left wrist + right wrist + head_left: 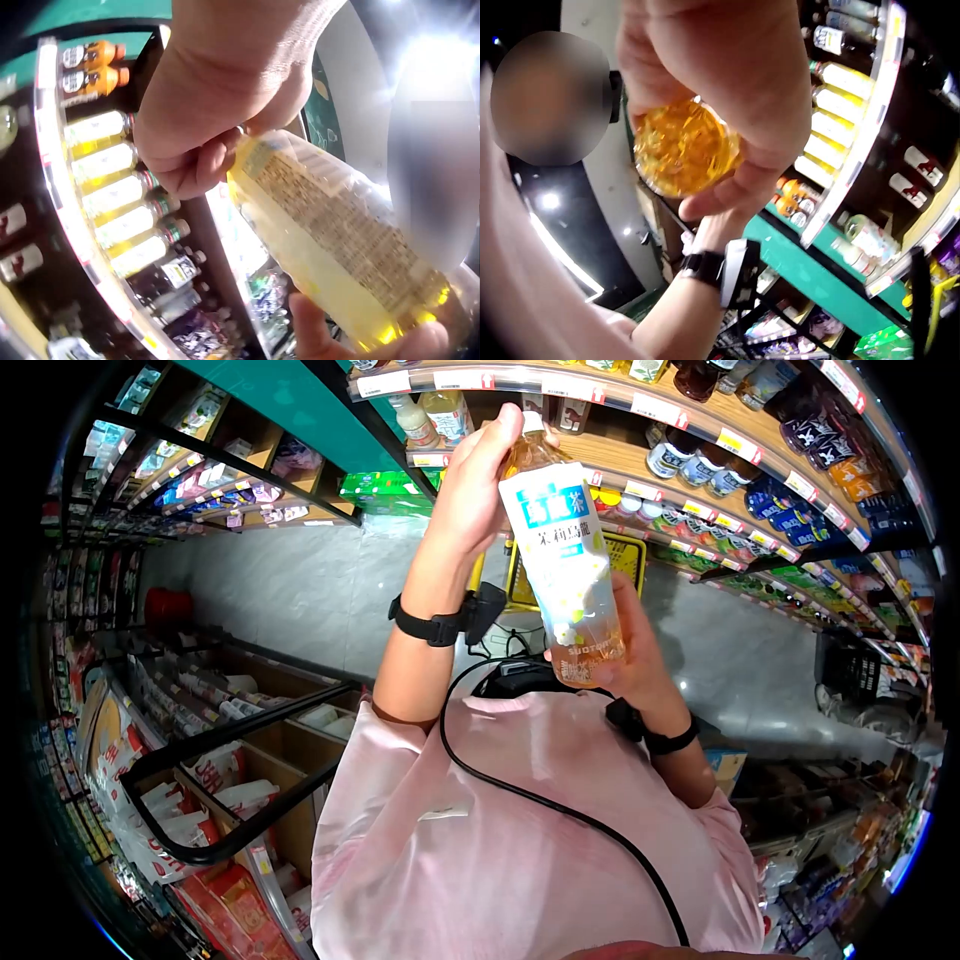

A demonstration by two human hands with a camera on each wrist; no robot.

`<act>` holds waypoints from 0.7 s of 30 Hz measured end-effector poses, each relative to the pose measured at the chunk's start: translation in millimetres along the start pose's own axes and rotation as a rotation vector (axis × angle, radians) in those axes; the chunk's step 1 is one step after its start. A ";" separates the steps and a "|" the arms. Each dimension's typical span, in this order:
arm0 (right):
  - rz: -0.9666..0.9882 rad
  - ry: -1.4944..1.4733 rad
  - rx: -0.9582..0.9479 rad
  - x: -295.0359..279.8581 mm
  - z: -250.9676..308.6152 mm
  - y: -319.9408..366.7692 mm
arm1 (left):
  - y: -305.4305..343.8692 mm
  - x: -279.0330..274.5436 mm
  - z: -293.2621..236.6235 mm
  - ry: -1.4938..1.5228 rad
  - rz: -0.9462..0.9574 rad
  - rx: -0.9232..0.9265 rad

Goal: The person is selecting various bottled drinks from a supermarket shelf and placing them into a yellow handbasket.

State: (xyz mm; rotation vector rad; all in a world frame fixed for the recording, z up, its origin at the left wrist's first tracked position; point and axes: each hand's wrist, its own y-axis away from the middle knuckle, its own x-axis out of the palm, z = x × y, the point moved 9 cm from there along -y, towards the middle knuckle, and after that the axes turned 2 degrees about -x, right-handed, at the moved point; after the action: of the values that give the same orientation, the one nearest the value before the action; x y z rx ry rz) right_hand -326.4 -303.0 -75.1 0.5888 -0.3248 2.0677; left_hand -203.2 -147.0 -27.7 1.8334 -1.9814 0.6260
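A clear plastic bottle of amber tea (560,570), its label white and blue, is held tilted in front of the chest. Up at the white cap and neck, my left hand (477,485) holds it, with curled fingers in the left wrist view. My right hand (637,650) grips the bottle near its base. In the right wrist view, fingers and thumb wrap around the base, and amber liquid shows through it. A panel of small print on the bottle's label (337,217) faces the left wrist camera. The cap is hidden in both wrist views.
Drink shelves (620,400) stand just ahead, close beyond the left hand. A yellow basket (632,550) is below the bottle. A black cable (520,790) runs across the pink shirt. To the left is a bin with a black rail (240,830) and packaged goods.
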 end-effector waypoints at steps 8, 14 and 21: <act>0.017 0.271 0.266 -161.7 -73.1 6.6 | 32.2 -34.9 92.3 -0.635 0.212 -0.345; -0.627 1.132 0.601 -369.9 -194.0 157.4 | 65.1 -96.1 245.9 -1.103 0.060 -0.193; -0.590 1.062 0.550 -333.9 -330.9 315.0 | 44.4 -123.2 373.9 -1.036 -0.052 -0.525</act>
State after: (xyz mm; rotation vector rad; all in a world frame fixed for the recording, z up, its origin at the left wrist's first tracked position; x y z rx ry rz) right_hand -534.8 -563.6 -532.2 -0.1661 0.9398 1.5909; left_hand -225.6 -248.2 -410.0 1.9892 -2.2847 -0.9940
